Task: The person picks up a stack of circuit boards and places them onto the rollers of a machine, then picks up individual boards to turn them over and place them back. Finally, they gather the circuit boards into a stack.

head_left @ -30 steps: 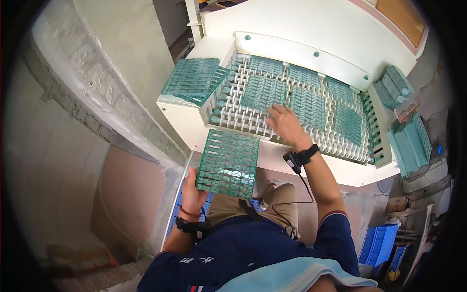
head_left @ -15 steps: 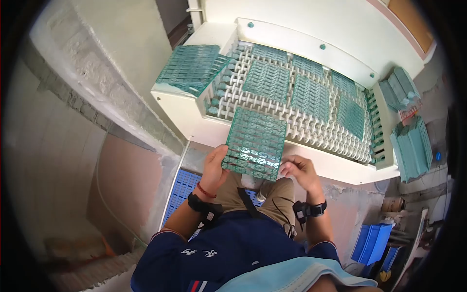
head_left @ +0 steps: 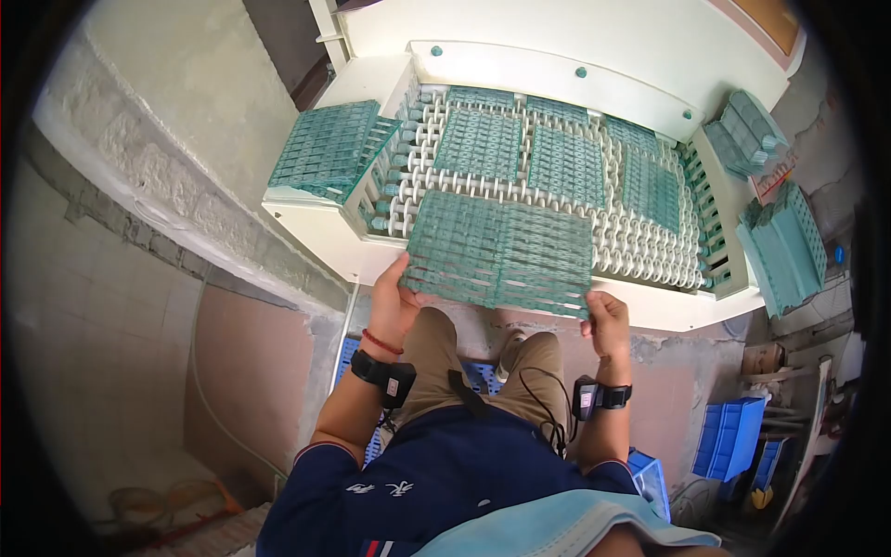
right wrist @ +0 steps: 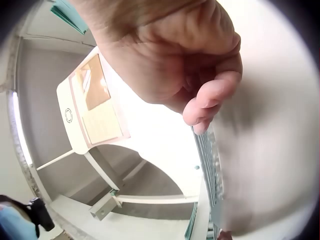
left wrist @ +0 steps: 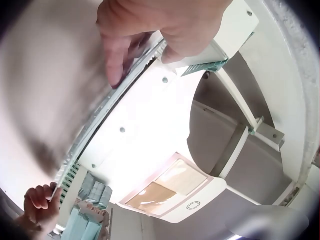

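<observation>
2 hands (head_left: 394, 306) (fingers curled) grip green panels (head_left: 499, 249).

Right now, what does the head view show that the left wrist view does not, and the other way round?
Only the head view shows the white rollers, the boards lying on them, and the blue crate on the right.

Only the left wrist view shows the round mark on the machine's front and the metal bracket.

Both show the left hand and right hand gripping the held green boards, seen nearly edge-on from the wrist, plus the white machine.
</observation>
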A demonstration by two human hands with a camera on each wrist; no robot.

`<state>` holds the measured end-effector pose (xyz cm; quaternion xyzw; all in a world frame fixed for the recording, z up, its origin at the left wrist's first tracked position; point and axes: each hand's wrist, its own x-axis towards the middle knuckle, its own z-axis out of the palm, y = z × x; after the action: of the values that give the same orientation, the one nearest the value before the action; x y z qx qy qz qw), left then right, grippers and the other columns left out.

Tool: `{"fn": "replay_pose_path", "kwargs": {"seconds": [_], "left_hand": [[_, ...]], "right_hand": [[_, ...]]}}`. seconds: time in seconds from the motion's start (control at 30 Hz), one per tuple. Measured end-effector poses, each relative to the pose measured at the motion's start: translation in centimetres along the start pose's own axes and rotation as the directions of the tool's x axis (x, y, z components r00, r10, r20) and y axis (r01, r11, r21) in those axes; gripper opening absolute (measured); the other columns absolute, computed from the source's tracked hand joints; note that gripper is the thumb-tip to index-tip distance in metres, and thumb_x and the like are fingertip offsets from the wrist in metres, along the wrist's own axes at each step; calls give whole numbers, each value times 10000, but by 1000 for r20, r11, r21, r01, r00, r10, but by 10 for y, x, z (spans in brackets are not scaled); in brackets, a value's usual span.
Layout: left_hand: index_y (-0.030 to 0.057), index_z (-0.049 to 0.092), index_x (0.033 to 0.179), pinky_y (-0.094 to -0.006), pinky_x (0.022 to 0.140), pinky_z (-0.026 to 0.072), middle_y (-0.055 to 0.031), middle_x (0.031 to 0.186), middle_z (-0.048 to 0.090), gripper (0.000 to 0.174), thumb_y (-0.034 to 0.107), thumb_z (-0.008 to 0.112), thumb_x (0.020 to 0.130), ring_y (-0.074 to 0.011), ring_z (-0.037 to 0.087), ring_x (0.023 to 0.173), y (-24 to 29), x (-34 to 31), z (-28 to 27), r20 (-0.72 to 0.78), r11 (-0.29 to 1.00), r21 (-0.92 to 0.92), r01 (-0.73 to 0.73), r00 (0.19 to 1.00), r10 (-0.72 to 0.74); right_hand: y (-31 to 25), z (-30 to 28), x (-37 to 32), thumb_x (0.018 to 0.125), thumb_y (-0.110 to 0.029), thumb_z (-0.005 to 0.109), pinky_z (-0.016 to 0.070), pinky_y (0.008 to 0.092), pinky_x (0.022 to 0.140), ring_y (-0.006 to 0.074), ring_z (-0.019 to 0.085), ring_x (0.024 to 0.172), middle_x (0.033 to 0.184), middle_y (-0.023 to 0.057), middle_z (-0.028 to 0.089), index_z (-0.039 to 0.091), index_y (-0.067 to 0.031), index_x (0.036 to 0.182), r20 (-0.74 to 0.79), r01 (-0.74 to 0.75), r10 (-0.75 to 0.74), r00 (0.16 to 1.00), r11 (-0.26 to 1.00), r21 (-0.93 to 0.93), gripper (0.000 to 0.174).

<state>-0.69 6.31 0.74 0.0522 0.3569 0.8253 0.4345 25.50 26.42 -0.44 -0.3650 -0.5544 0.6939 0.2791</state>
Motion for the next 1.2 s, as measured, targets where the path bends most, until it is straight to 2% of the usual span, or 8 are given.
{"fn": "replay_pose_path", "kwargs": {"seconds": [0.53,0.77,0.87,0.9,0.97,1.0,1.07,1.2], "left_hand": [[-21,479,1030,-444,882,445,-156,1032,543,226,134,480,865,-288,533,967,-23,0,-12,-13,976,-216,26,999,-29],[-5,469,1013,-404,865,454,-122,1056,506,193,95,497,850,-230,509,975,5,-34,-18,-71,995,22,-102,992,104],[4,461,1056,-337,825,452,-88,1086,488,242,48,528,828,-166,486,981,31,-41,-24,7,585,624,-519,752,660],[4,461,1056,-337,825,452,-88,1086,488,242,48,528,828,-166,486,981,46,-42,-23,-10,570,636,-519,734,679],[-16,450,1093,-324,828,441,-94,1098,484,301,68,552,823,-159,473,997,78,-40,-11,127,251,769,-588,526,841],[-16,450,1093,-324,828,441,-94,1098,484,301,68,552,823,-159,473,997,92,-38,-9,124,245,770,-589,516,848],[-45,442,1117,-353,867,409,-146,1105,493,381,150,579,820,-239,468,1033,123,-30,-5,318,-132,885,-446,375,871],[-82,438,1105,-400,927,346,-215,1102,486,525,294,615,786,-364,429,1073,170,1,-3,480,-467,874,-135,390,786]], "right_hand": [[-6,-20,12,873,-234,522,343,198,338,94,442,372,558,63,542,576,12,748,-170,18,-16,985,1000,5,281],[0,-41,0,875,-214,506,314,195,345,80,430,385,551,48,528,592,12,791,-253,88,-122,960,986,-139,256],[4,-56,-1,878,-242,501,312,182,340,62,417,384,540,28,509,593,-3,790,-264,137,-168,950,982,-133,270],[5,-60,-1,879,-248,503,306,176,339,57,412,384,547,21,512,594,-17,799,-258,155,-184,948,980,-127,261],[4,-62,0,878,-251,510,302,172,340,52,413,389,557,17,519,594,-29,803,-232,174,-182,956,983,-53,249],[4,-60,0,878,-251,510,302,172,340,52,413,389,557,17,519,594,-29,803,-220,180,-187,957,982,-52,249],[2,-56,-1,874,-252,520,298,169,342,48,416,394,563,13,523,595,-37,804,-211,175,-181,961,984,-44,239],[1,-47,-5,874,-247,522,300,169,345,48,416,393,566,12,525,595,-37,801,-188,187,-190,964,982,-32,234]]}}
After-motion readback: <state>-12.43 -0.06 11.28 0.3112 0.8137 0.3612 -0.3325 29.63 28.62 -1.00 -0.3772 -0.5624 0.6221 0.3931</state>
